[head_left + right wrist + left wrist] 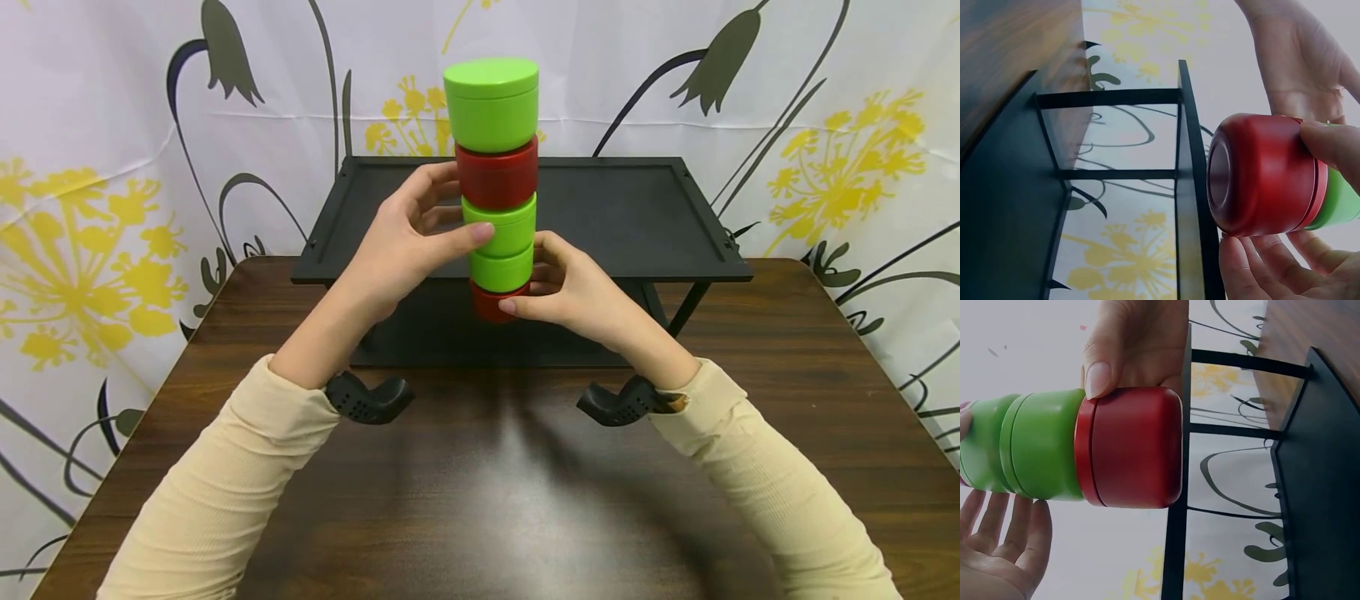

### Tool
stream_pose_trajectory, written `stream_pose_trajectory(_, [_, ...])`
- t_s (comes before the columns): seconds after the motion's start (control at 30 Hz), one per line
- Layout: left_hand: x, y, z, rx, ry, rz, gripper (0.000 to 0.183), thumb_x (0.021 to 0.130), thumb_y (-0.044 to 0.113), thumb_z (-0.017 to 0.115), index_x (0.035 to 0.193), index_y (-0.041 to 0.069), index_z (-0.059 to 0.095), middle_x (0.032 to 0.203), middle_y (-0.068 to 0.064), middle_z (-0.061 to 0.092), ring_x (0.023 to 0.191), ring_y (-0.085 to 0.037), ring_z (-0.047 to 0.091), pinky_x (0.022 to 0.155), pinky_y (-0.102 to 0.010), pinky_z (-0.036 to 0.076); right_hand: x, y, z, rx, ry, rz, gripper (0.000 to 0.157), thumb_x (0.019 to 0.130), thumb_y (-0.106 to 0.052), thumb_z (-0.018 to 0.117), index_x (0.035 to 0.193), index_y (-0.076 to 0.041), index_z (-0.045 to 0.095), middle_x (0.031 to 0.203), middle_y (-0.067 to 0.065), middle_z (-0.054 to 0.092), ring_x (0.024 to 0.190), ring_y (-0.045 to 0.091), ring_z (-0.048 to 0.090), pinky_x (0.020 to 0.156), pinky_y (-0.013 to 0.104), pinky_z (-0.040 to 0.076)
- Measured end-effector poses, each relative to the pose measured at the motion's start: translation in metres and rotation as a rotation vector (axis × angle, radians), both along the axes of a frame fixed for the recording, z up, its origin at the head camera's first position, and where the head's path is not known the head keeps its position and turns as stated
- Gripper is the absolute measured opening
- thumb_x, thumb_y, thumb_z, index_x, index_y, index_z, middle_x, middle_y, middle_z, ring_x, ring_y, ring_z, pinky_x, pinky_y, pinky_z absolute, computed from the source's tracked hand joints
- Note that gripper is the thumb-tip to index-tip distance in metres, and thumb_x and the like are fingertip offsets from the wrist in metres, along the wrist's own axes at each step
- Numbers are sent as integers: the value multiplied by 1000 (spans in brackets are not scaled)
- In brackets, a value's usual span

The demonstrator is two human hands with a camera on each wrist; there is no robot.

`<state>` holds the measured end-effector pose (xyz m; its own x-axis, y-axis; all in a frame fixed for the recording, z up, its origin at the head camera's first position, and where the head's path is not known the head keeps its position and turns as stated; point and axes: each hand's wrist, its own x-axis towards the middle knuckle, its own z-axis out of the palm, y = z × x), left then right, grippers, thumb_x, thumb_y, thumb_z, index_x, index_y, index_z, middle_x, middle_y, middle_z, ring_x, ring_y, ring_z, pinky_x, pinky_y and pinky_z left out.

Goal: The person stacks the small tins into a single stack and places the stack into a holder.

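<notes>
A tall stack of round containers is held upright in front of the black shelf. From the top down come a green lidded container [492, 104], a red one [497, 177], two green ones [504, 273] and a red one [1263, 178] lowest. My left hand [408, 233] grips the middle of the stack, thumb across the upper of the two green ones, fingers behind. Lower down, my right hand [576, 293] holds the bottom red container between thumb and fingers. The underside of that container shows in the right wrist view.
Behind the stack stands a black two-level shelf [615, 221] on a dark wooden table [480, 492]. A curtain [600, 50] with grey and yellow flowers hangs at the back and sides. Black cameras [369, 398] are strapped to both wrists.
</notes>
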<state>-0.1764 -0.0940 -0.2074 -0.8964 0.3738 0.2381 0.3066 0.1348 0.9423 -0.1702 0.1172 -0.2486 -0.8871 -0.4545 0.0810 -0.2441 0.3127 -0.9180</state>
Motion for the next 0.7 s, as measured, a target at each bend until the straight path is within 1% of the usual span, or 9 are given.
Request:
stream_pose_trajectory(0.27, [-3, 3, 6, 42, 19, 3, 54, 87, 16, 64, 137, 15, 45, 136, -5, 53, 122, -22, 54, 101, -41, 49, -4, -1, 6, 2, 27, 1, 60, 83, -4, 71, 135, -4, 40, 128, 13, 52, 113, 29, 61, 100, 40, 50])
stream_pose_trajectory(0.47, [-7, 3, 7, 56, 22, -1, 56, 87, 15, 63, 140, 15, 43, 138, -5, 51, 122, -22, 54, 102, -40, 47, -5, -2, 10, 7, 37, -5, 60, 83, -5, 71, 135, -5, 40, 130, 12, 53, 111, 28, 61, 99, 39, 50])
stream_pose_trajectory(0.7, [-11, 5, 9, 73, 24, -2, 58, 87, 14, 62, 141, 14, 42, 136, -5, 52, 122, -21, 54, 103, -41, 46, -12, -2, 12, -1, 29, -17, 60, 83, -3, 71, 134, -3, 41, 130, 12, 52, 114, 28, 59, 99, 39, 50])
